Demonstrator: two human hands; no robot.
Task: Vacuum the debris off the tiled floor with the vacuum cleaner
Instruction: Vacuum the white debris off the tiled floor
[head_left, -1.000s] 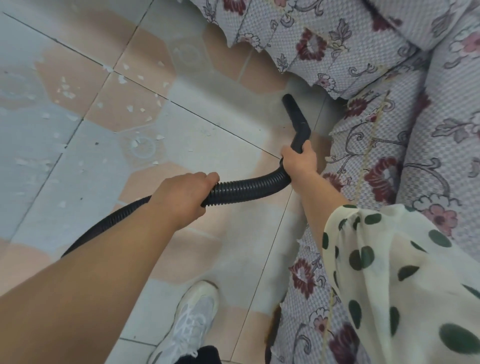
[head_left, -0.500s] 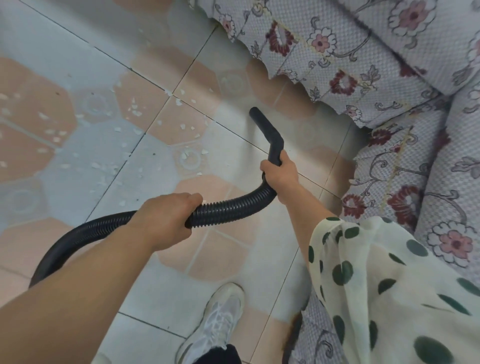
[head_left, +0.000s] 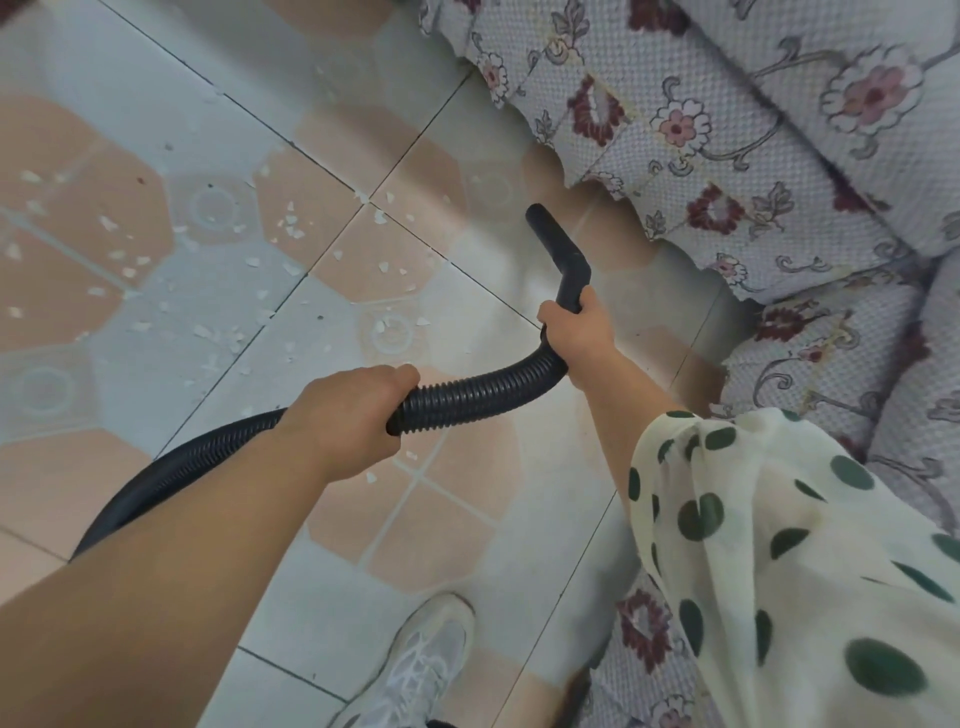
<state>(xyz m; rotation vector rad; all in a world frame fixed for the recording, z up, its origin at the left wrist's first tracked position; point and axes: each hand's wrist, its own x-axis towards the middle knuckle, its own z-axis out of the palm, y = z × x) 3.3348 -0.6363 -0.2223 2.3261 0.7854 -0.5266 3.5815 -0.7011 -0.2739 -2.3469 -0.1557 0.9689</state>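
Note:
A black ribbed vacuum hose (head_left: 478, 395) curves across the middle of the view and ends in a bent black nozzle (head_left: 558, 249). The nozzle points at the tiled floor (head_left: 130, 98) just in front of the sofa cover's edge. My right hand (head_left: 579, 332) grips the hose at the base of the nozzle. My left hand (head_left: 353, 415) grips the ribbed hose further back. Small white debris flakes (head_left: 291, 228) lie scattered over the tiles to the left of the nozzle. The vacuum body is out of view.
A sofa under a floral quilted cover (head_left: 753, 156) fills the right and top right, its scalloped hem hanging near the nozzle. My white sneaker (head_left: 415, 670) stands on the tiles at the bottom. A polka-dot sleeve (head_left: 779, 545) covers my right upper arm.
The view has swung so the debris patch and sofa hem sit further right and lower. The nozzle has moved left along the floor, away from the sofa. Both hands keep their grip.

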